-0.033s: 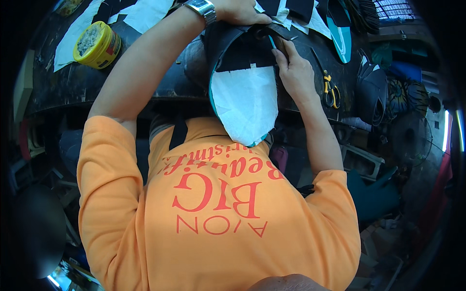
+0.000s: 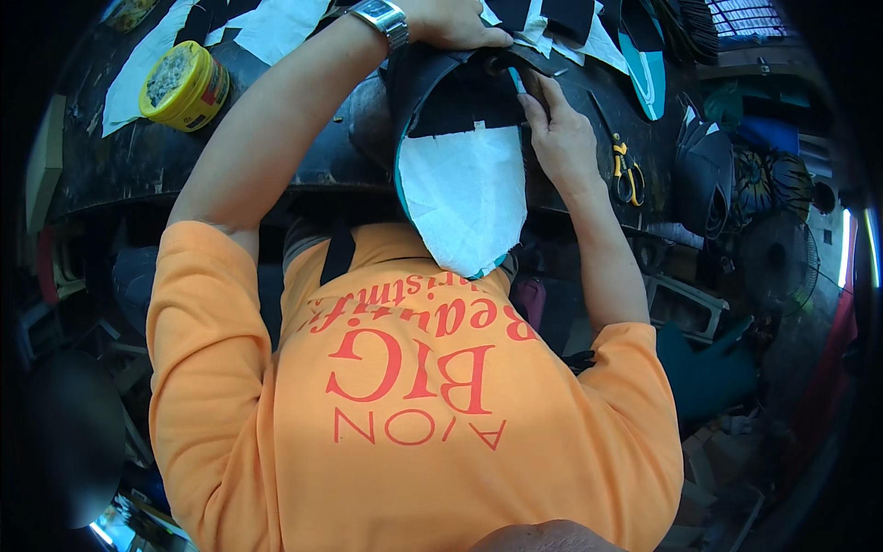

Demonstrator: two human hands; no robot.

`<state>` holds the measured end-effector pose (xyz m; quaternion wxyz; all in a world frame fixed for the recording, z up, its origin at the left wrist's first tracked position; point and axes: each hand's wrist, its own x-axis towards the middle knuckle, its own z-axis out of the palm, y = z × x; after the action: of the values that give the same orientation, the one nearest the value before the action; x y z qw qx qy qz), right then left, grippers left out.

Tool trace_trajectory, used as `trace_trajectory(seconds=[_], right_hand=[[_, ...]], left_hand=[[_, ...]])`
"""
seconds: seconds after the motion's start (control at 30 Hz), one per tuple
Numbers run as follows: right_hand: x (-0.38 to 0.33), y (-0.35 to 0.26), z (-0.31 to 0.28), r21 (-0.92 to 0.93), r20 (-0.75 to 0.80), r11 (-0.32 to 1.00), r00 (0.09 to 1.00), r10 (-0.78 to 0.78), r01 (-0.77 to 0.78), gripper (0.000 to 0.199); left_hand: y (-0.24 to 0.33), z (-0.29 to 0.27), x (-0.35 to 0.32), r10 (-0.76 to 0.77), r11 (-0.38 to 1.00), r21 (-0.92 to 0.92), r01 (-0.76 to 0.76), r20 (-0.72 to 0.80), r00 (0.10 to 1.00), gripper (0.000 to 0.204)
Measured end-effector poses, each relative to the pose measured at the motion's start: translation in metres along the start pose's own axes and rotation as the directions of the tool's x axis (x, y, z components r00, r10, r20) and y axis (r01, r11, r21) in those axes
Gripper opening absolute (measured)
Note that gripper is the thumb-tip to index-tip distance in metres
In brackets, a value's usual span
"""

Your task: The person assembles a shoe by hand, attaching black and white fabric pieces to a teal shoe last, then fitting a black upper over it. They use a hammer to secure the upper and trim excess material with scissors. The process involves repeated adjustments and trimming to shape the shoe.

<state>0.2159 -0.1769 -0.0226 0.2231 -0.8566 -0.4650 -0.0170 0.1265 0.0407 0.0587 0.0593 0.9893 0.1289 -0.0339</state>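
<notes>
Hardly any change, so I'm mid-step: right hand (image 2: 563, 136) pinching slim tool (image 2: 517, 81) beyond white lining (image 2: 467, 189); can't tell left hand (image 2: 449, 22) grip.

Workshop (cluttered bench (image 2: 313, 152), yellow-handled scissors (image 2: 621, 164))

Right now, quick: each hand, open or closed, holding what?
Left hand: at the top of the dark piece; grip cannot be told.
Right hand: closed on a slim tool.
</notes>
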Motion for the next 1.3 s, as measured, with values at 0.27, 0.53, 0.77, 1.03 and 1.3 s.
trace_trajectory(seconds=[0.27,0.53,0.77,1.03,1.3], right_hand=[[-0.059,0.013,-0.023,0.121,0.033,0.98,0.987,0.156,-0.158,0.031],[-0.073,-0.007,-0.052,0.627,0.031,0.763,0.983,0.179,-0.158,0.038],[-0.051,-0.024,-0.033,0.103,0.271,0.995,0.962,-0.043,0.015,0.033],[-0.049,-0.016,-0.014,0.255,0.156,0.962,0.986,0.053,-0.092,0.026],[-0.052,-0.013,-0.011,0.195,0.157,0.977,0.986,0.051,-0.082,0.025]], left_hand=[[-0.006,0.023,0.005,-0.085,0.948,-0.305,0.087,0.02,0.996,0.065],[-0.009,0.018,-0.022,-0.016,0.873,-0.487,-0.017,-0.064,0.998,0.06],[-0.008,0.014,-0.061,0.158,0.941,-0.134,-0.309,-0.635,0.756,0.047],[0.033,0.073,-0.136,0.234,0.956,-0.133,-0.261,-0.187,0.954,0.03],[0.043,0.085,-0.127,0.199,0.978,-0.018,-0.206,-0.188,0.962,0.02]])
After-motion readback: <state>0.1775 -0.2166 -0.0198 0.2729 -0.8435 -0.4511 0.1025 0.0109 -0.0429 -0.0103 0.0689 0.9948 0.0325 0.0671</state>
